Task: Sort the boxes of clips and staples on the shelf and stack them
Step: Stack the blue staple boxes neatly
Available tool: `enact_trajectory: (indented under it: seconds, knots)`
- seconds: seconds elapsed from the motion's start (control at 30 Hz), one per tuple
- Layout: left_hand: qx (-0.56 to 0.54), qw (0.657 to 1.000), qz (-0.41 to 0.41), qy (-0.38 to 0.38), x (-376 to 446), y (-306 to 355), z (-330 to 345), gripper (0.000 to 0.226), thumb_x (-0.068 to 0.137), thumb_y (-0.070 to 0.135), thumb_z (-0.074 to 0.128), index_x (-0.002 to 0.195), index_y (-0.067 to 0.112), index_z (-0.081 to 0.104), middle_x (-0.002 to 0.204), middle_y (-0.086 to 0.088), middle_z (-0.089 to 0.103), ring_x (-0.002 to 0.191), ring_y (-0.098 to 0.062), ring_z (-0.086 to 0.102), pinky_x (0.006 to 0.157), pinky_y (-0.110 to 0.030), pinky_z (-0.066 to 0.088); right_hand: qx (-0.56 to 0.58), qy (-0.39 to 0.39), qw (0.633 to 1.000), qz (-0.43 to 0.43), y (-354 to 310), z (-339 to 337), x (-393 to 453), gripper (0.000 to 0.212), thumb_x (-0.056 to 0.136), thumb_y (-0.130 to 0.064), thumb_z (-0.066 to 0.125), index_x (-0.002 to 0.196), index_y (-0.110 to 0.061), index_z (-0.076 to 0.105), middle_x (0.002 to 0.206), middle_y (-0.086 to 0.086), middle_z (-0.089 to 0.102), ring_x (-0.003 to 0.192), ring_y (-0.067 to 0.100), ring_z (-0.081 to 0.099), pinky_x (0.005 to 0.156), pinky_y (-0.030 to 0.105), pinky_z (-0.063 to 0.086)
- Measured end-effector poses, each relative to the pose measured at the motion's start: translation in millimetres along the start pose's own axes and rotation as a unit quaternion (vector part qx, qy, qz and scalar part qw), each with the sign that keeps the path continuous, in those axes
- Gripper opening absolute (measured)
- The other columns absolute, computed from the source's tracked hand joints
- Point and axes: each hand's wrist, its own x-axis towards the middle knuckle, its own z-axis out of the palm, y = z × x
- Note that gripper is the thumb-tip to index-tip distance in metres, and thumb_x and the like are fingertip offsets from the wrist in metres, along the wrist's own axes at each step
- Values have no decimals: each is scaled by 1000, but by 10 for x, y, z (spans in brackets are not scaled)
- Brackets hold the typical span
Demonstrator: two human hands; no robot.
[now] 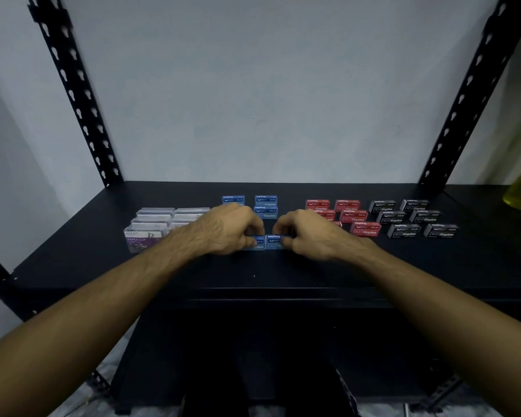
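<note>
Now both hands [260, 228] grip 2 blue staple boxes [272, 241] on shelf [73, 266].

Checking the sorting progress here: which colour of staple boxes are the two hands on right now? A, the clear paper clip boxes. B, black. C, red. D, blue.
D: the left hand and right hand each grip one of the two blue staple boxes at the front of the shelf.

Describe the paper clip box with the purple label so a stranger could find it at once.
Start at the black shelf and go to the cluster of clear plastic boxes at its left end, beside the left hand. The paper clip box is the front-left one, nearest the shelf edge. Only on it can a purple label reading PAPER CLIP be seen.
</note>
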Motion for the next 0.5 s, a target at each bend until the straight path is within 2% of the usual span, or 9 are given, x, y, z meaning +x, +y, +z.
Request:
enact_trajectory:
  seconds: [0.37, 0.5]
  knots:
    - [-19, 1000, -1, -6, 17, 14, 13, 29, 91, 33, 66, 119, 25, 67, 109, 8, 70, 88, -5, 56, 82, -25, 46, -3, 1, 1000, -12, 8, -2, -42, 24, 96, -18, 62, 119, -15, 66, 114, -1, 64, 92, 9, 57, 72, 18, 41]
    - [-19, 1000, 1, -5, 28, 12, 20, 29, 91, 33, 66, 119, 25, 67, 110, 8, 70, 91, -5, 58, 84, -26, 48, -2, -1, 1000, -12, 21, 0, -27, 22, 96, -18, 62, 118, -16, 66, 114, -1, 65, 91, 8, 57, 68, 15, 40]
